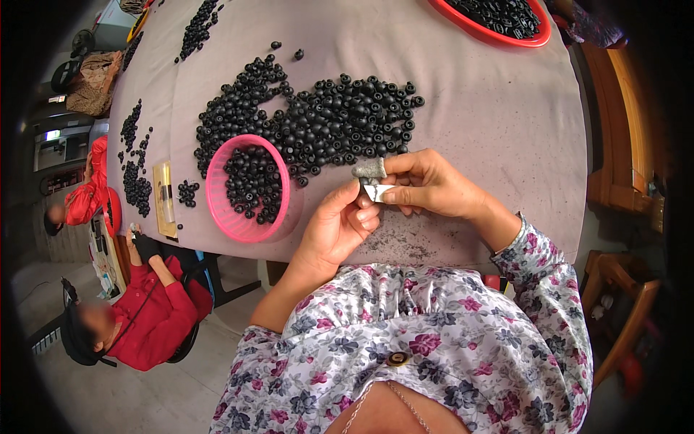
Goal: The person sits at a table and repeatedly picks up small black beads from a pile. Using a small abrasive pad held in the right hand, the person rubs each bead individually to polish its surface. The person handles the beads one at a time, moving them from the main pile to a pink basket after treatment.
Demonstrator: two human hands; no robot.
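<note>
Both my hands meet at the near side of the table, in front of a pile of small black round parts with holes in them. My left hand pinches what looks like one of these parts, mostly hidden behind the fingers. Between its thumb and fingers, my right hand grips a small white flat piece with a dark line on it, held against the left fingertips. A grey fabric finger cover sits on the right index finger. Left of my hands stands a pink plastic basket, part filled with the same black parts.
Dark crumbs lie along the near cloth edge. A red basin of black pieces stands at the far right. Smaller black heaps and a yellowish tray lie to the left. A person in red sits beyond the table's left edge.
</note>
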